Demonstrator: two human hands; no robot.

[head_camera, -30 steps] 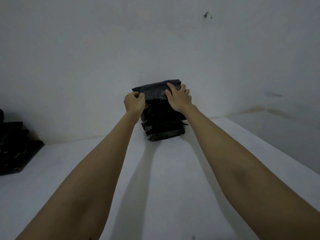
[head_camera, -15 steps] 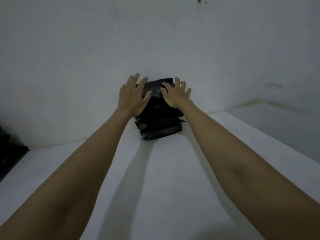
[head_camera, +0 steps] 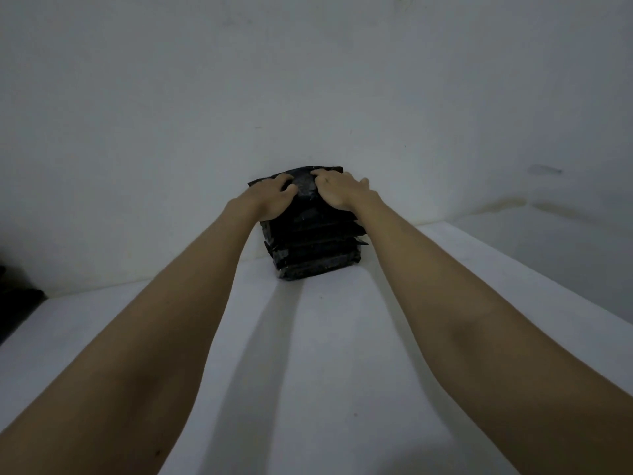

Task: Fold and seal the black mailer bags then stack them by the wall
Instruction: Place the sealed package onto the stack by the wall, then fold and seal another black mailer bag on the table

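Pressing down from the head view, the left hand (head_camera: pixel 270 197) and right hand (head_camera: pixel 342 192) are both lying on the top bag of the stack of black mailer bags (head_camera: pixel 313 245); their fingers are bending over its surface, pinching nothing; the stack is sitting on the white desk (head_camera: pixel 325 354), against the wall (head_camera: pixel 308 80).

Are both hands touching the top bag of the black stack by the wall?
Touching. The head view shows the left hand and the right hand lying on the top bag of the stack, no gap visible.
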